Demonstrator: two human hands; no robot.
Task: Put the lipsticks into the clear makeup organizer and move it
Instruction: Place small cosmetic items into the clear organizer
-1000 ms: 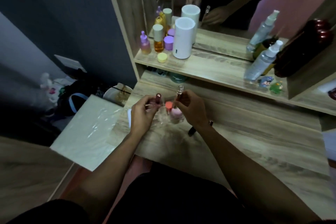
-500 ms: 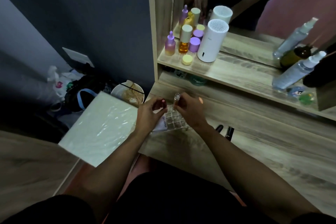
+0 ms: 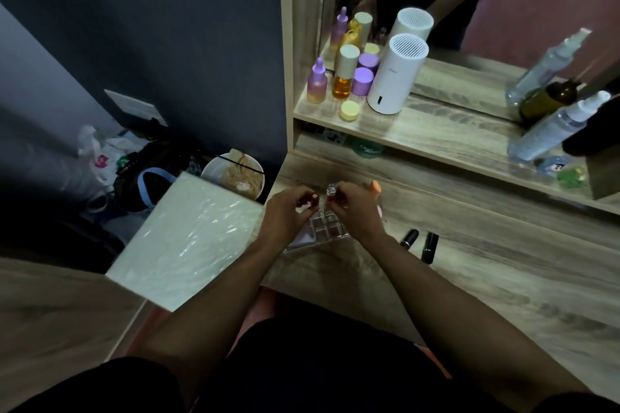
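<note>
The clear makeup organizer (image 3: 327,225), a grid of small square slots, sits near the left edge of the wooden dressing table (image 3: 503,278). My left hand (image 3: 285,214) pinches a dark red lipstick (image 3: 313,198) over the organizer's back left. My right hand (image 3: 359,211) holds a clear-capped lipstick (image 3: 331,191) upright over the back slots. An orange-capped tube (image 3: 376,186) shows just behind my right hand. Two black lipsticks (image 3: 421,241) lie on the table to the right of my right wrist.
A shelf (image 3: 436,134) above the table carries purple and amber bottles (image 3: 342,80), a white cylinder (image 3: 396,74) and spray bottles (image 3: 553,127), with a mirror behind. Left of the table stand a white board (image 3: 188,235), a bowl (image 3: 235,174) and bags on the floor.
The view has swung left, so the table now sits further right. Both hands stay over the organizer holding their lipsticks, which sit lower, closer to the slots.
</note>
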